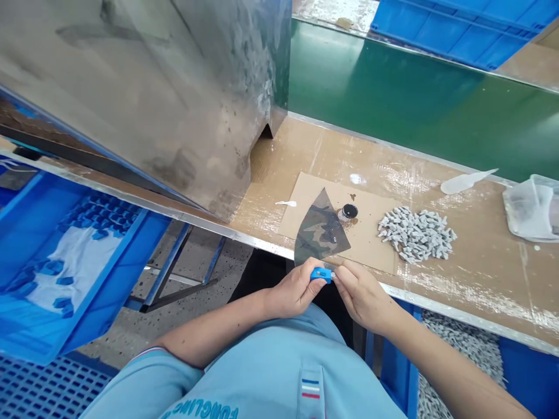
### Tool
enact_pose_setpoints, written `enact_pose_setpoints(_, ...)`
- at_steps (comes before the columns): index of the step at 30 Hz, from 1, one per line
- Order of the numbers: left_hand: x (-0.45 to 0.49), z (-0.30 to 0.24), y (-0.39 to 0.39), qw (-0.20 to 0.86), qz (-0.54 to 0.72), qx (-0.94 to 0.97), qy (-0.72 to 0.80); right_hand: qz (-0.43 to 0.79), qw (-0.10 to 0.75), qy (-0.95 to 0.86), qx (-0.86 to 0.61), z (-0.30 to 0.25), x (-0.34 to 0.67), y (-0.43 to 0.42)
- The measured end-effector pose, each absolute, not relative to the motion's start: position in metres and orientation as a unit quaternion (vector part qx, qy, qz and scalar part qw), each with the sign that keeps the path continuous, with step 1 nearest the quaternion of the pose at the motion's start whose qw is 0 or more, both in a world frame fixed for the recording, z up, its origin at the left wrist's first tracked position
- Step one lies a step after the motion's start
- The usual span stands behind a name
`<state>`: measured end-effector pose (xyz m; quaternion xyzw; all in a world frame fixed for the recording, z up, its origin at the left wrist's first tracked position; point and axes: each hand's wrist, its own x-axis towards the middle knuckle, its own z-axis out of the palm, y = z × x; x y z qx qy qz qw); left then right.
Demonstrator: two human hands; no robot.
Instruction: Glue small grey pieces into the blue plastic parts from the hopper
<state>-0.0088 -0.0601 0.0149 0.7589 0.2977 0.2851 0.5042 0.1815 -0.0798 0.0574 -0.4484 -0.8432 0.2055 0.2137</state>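
Observation:
Between my two hands, close to my body at the bench's front edge, is a small blue plastic part (321,274). My left hand (293,290) is closed around it with thumb and fingers. Fingers of my right hand (361,295) are pinched at its right end on a small pale piece (333,276), largely hidden by the fingertips. Just beyond my hands lies a camouflage-patterned sheet (318,230). A small pot of black liquid (348,212) stands beside it on a cardboard piece (297,201). Right of that is a pile of small grey parts (417,233).
A large metal housing (174,105) rises at left on the bench. A green conveyor belt (393,93) runs behind. A white scoop (467,181) and clear plastic container (530,209) lie at right. Below left is a blue crate (100,291) with blue parts; grey parts (463,349) fill another below right.

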Motion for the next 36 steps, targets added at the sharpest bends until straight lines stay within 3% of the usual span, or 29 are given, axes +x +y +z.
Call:
enact_pose_setpoints(8,-0.008,0.017,-0.044,0.411,0.359,0.799,0.253,0.179,0.229,-0.852,-0.436,0.057,0.190,-0.077)
enact_pose_setpoints(17,-0.006,0.012,-0.039,0.387,0.447,0.757,0.279,0.160,0.281,-0.838,-0.439,0.064,0.189,-0.079)
enact_pose_setpoints(22,-0.003,0.012,-0.038,0.418,0.434,0.747,0.279,0.178,0.296,-0.811,-0.473,0.062,0.188,-0.082)
enact_pose_setpoints(28,0.000,0.023,-0.034,0.571,0.325,0.696,0.290,0.279,0.301,-0.775,-0.480,0.066,0.198,-0.078)
enact_pose_setpoints(31,0.000,0.025,-0.020,0.545,0.345,0.681,0.348,0.335,0.333,-0.683,-0.557,0.077,0.230,-0.044)
enact_pose_setpoints(36,-0.001,0.012,0.007,0.445,0.388,0.679,0.436,0.392,0.442,-0.364,-0.720,0.091,0.299,0.063)
